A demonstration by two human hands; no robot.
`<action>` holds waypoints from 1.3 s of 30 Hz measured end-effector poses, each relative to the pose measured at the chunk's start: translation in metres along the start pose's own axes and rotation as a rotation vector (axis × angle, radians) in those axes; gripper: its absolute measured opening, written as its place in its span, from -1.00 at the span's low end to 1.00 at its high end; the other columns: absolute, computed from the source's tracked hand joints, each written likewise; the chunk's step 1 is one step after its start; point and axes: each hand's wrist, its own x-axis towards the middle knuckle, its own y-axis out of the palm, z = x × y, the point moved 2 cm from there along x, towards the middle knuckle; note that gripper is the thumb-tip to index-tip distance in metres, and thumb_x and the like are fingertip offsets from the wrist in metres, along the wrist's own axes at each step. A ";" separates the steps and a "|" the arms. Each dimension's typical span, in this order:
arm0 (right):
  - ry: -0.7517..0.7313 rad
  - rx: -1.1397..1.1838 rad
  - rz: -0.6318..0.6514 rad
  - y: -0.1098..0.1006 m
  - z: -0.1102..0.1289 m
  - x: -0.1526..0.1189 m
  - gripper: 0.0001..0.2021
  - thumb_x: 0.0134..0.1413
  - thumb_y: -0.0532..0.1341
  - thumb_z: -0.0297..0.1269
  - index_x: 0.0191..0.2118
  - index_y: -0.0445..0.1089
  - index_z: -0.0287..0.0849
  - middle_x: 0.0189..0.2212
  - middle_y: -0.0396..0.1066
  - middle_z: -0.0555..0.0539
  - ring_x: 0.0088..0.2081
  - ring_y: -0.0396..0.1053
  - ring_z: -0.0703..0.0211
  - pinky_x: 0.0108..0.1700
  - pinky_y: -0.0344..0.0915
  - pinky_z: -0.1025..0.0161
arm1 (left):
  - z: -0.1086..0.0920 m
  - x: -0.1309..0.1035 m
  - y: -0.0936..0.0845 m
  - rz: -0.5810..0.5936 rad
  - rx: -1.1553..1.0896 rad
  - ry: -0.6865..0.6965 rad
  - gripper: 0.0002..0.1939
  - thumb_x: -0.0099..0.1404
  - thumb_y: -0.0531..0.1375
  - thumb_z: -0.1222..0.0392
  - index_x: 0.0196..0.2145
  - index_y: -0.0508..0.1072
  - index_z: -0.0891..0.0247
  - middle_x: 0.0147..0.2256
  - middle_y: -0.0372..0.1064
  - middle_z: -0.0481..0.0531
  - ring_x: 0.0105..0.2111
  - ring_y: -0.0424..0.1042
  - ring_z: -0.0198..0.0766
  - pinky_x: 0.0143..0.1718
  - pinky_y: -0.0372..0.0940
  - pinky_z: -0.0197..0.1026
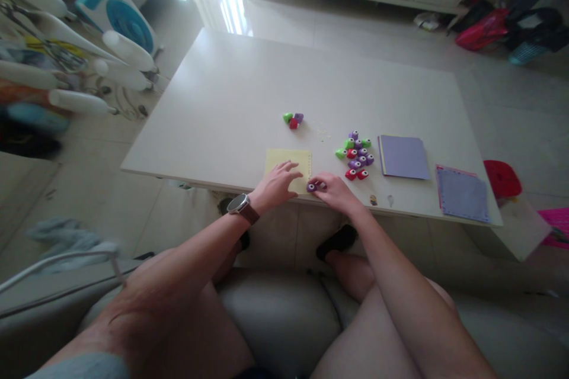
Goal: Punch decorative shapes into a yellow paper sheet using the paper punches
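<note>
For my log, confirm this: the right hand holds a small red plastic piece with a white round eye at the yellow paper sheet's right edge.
Wrong on colour: the head view shows the small plastic piece is purple. The right hand holds it at the right edge of the yellow paper sheet.

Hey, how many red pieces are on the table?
4 visible: one red piece in the small trio, another inside the larger cluster, and two side by side at the cluster's near edge. More may be hidden.
</note>
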 end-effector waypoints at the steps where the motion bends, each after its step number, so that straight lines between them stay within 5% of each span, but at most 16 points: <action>1: -0.005 0.004 0.004 0.000 0.000 0.000 -0.82 0.11 0.33 -0.47 -0.18 0.58 -0.11 -0.17 0.61 -0.08 -0.10 0.52 0.09 0.02 0.37 0.21 | 0.003 0.000 0.000 0.025 0.024 -0.014 -0.40 0.21 0.44 0.23 0.20 0.49 0.18 0.39 0.20 0.25 0.44 0.10 0.14 0.41 0.10 0.23; 4: -0.016 0.009 0.012 0.001 0.000 -0.001 -0.82 0.11 0.33 -0.48 -0.18 0.58 -0.12 -0.18 0.60 -0.07 -0.12 0.52 0.10 0.02 0.37 0.21 | 0.007 -0.001 0.002 0.084 0.051 -0.043 -0.39 0.28 0.41 0.18 0.27 0.46 0.10 0.43 0.14 0.23 0.48 0.01 0.17 0.41 0.04 0.35; 27: 0.005 0.032 0.004 0.001 0.002 0.000 -0.81 0.09 0.33 -0.45 -0.16 0.58 -0.11 -0.15 0.58 -0.09 -0.10 0.50 0.09 0.03 0.38 0.17 | 0.003 0.000 0.003 0.059 0.082 -0.046 -0.41 0.30 0.40 0.18 0.27 0.48 0.13 0.41 0.19 0.25 0.46 0.07 0.14 0.41 0.08 0.31; 32: 0.184 0.111 -0.072 -0.001 -0.002 0.001 -0.68 0.03 0.44 -0.20 -0.08 0.52 -0.14 -0.11 0.57 -0.14 -0.20 0.49 0.11 -0.12 0.42 0.19 | 0.002 0.001 0.003 0.066 0.069 -0.056 -0.42 0.29 0.40 0.18 0.26 0.49 0.13 0.41 0.19 0.25 0.46 0.07 0.14 0.42 0.07 0.30; 39: 0.409 0.095 -0.060 0.002 -0.013 0.001 -0.60 0.02 0.38 0.11 -0.48 0.39 -0.13 -0.51 0.46 -0.01 -0.42 0.36 0.15 -0.35 0.22 0.24 | 0.003 0.001 0.002 0.075 0.058 -0.065 -0.42 0.29 0.41 0.18 0.25 0.50 0.12 0.41 0.18 0.24 0.47 0.05 0.13 0.43 0.06 0.29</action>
